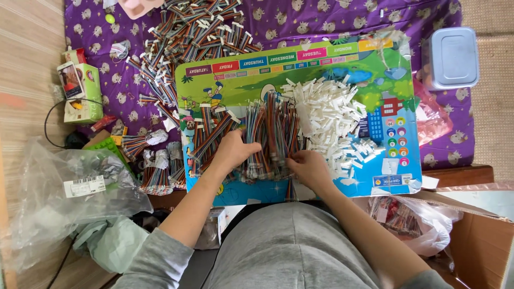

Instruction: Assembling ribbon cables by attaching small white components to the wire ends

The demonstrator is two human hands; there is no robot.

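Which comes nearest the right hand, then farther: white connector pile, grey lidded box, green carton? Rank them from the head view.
1. White connector pile: just beyond the right hand, on the board.
2. Grey lidded box: far right corner.
3. Green carton: far left, past the left hand.

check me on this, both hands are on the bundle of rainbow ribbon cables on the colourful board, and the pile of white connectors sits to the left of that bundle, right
Not quite. The head view shows the pile of white connectors to the right of the bundle of rainbow ribbon cables, not the left. The rest holds: the left hand and right hand are both on that bundle, on the colourful board.
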